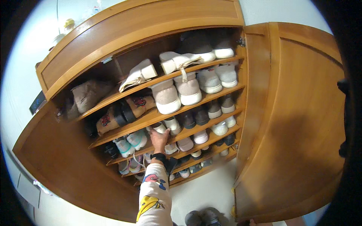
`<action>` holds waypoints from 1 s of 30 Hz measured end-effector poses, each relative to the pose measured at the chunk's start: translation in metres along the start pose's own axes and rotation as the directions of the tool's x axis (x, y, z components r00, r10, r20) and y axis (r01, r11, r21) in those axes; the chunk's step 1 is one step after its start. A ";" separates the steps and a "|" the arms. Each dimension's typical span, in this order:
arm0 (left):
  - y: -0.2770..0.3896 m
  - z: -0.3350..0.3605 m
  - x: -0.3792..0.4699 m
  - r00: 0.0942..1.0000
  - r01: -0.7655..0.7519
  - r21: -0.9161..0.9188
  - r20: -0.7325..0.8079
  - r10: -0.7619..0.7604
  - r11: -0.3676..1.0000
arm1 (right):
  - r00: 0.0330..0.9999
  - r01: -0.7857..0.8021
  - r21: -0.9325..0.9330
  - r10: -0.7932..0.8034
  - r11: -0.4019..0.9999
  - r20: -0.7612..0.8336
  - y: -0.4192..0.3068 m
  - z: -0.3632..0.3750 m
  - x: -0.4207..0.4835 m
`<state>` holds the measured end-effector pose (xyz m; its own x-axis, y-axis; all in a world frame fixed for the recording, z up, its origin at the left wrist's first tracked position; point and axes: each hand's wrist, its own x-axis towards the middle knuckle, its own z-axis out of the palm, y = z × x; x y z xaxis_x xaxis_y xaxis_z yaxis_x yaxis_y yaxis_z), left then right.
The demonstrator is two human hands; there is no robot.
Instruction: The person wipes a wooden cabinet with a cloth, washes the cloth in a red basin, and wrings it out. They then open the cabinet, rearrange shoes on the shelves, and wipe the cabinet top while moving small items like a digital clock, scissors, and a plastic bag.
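My left hand (pixel 159 137) reaches into a wooden shoe cabinet. Its fingers and thumb span the heel of a white shoe (pixel 159 127) on the third shelf from the top. The thumb is close to the matching white shoe (pixel 172 125) on the right. Dark shoes (pixel 195 119) stand further right, and white sneakers with turquoise trim (pixel 131 143) are to the left. Above are beige knit shoes (pixel 177 91) with white soles. A sliver of skin, seemingly my right hand (pixel 251 223), shows at the bottom edge by the right door; its fingers cannot be made out.
Both cabinet doors, left (pixel 76 169) and right (pixel 299 127), stand open. White heeled shoes (pixel 141 74) lie on the top shelf, and tan-and-black footwear (pixel 124 114) lies below. Lower shelves hold several more shoes. Grey footwear (pixel 201 217) is on the floor. A yellow-lidded jar (pixel 69 25) stands beyond the cabinet top.
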<state>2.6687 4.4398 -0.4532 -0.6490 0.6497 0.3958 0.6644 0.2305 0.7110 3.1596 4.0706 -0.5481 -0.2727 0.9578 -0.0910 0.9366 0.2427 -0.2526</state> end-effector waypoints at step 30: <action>-0.019 -0.021 0.017 0.978 -0.169 0.007 0.124 0.167 0.986 | 0.897 0.288 -0.896 -0.423 0.338 0.128 0.008 0.022 0.012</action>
<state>2.6371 4.4308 -0.4481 -0.4779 0.7636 0.4343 0.7674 0.1223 0.6294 3.1592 4.0810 -0.5723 -0.6690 0.7368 -0.0984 0.4350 0.4954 0.7519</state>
